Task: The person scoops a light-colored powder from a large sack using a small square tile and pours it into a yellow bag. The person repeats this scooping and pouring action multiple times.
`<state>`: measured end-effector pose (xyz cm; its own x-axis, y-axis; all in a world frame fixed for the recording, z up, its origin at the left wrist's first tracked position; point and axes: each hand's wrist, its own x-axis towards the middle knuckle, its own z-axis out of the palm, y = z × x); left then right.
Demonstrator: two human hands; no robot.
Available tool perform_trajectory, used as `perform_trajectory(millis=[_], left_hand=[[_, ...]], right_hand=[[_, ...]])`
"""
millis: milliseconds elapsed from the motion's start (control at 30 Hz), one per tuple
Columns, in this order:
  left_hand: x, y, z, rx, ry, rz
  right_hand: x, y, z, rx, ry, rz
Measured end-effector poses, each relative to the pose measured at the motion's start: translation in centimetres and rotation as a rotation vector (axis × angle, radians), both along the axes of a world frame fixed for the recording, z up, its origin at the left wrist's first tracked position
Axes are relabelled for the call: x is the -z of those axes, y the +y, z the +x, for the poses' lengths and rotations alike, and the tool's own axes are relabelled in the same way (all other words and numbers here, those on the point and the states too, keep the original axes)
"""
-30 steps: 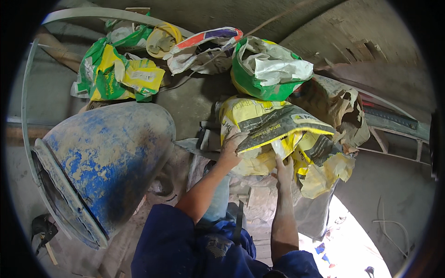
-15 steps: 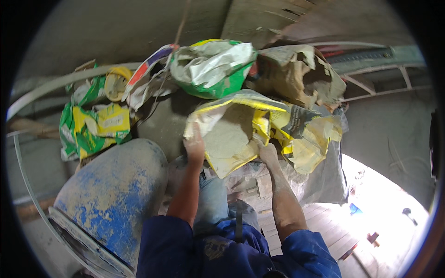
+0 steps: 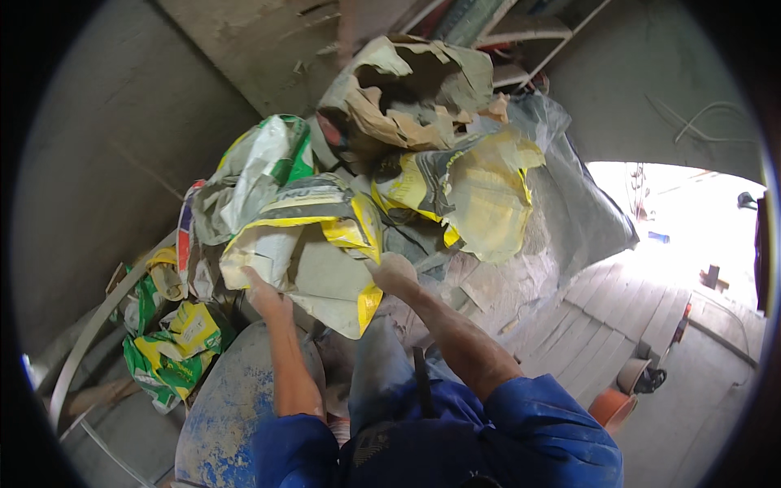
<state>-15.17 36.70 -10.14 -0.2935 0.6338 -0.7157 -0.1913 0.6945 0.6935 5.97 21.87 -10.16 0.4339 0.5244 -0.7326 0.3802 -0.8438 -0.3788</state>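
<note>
Between my hands is a torn, opened paper sack [image 3: 333,256], yellow, dark grey and white, with pale powder visible inside. My left hand [image 3: 267,294] grips its near left edge, fingers closed on the paper. At its near right edge my right hand [image 3: 396,275] is closed on the rim. Just right of it lies a second torn yellow and grey sack [image 3: 488,199], its pale inner side showing. Behind the held sack sits a green and white sack [image 3: 272,163]. Farther back stands an open brown paper sack [image 3: 407,98].
A dusty blue drum [image 3: 236,407] stands at my lower left. Beyond it lie a crumpled green and yellow bag [image 3: 183,342] and a curved pale hoop [image 3: 89,346]. Grey plastic sheeting [image 3: 569,195] covers something on the right. An orange bucket [image 3: 610,407] stands on the floor at lower right.
My view has turned to the right. Both hands still hold the sack, which now sits farther left in view, close against the green and white sack.
</note>
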Motion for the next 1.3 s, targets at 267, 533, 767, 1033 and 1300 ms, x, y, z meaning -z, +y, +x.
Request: perform_trajectory(millis=[267, 533, 767, 1033, 1300], left_hand=[[-0.7, -0.6, -1.2, 0.024, -0.070, 0.143], [-0.3, -3.0, -5.3, 0.345, 0.185, 0.250], [-0.3, -6.7, -9.9, 0.691, 0.304, 0.118], [-1.7, -11.1, -10.1, 1.081, 0.298, -0.416], [-4.5, -15.2, -7.6, 1.056, 0.214, -0.253]], right_hand=[[-0.1, 0.3, 1.0, -0.038, 0.144, 0.045], [0.5, -14.8, 2.1, 0.286, 0.243, 0.245], [-2.8, -38.6, -2.2, 0.994, 0.223, -0.171], [-8.0, -48.7, -9.1, 1.422, 0.083, -0.194], [-2.9, -49.9, -7.8, 0.802, -0.138, 0.320]])
